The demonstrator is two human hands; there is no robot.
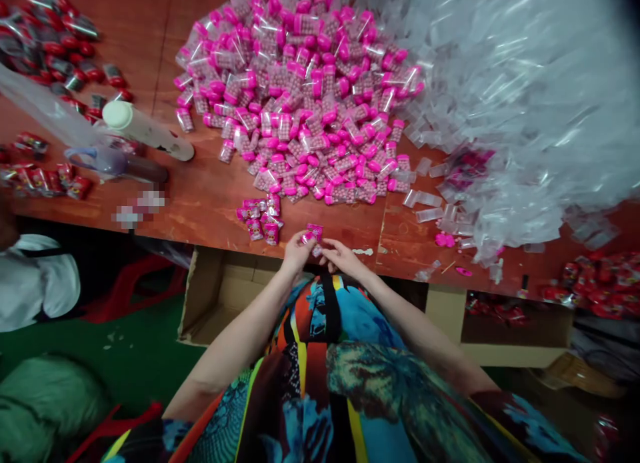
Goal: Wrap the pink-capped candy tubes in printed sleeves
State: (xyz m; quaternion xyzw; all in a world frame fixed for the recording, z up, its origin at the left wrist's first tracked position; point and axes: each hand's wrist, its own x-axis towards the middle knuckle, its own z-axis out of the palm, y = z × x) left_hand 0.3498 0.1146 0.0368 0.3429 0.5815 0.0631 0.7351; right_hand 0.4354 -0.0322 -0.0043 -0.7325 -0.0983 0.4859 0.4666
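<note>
My left hand [297, 252] pinches a small glossy pink wrapper packet [313, 232] at the table's front edge. Close beside it, my right hand [343, 258] has its fingers bent in against a small pale, clear piece below the packet; what exactly its fingertips hold is hard to make out. Several like pink packets [262, 217] lie in a little cluster to the left of my hands. Beyond them spreads a large heap of small clear bottles with bright pink caps [305, 103], filled with tiny pink beads.
Clear plastic bags and empty clear containers [525, 116] cover the right side. A white bottle [150, 131] and red-capped bottles [65, 43] lie left. Red packets [605, 283] sit far right. Below the wooden table [200, 203] are cardboard boxes [200, 303] and a red stool [125, 289].
</note>
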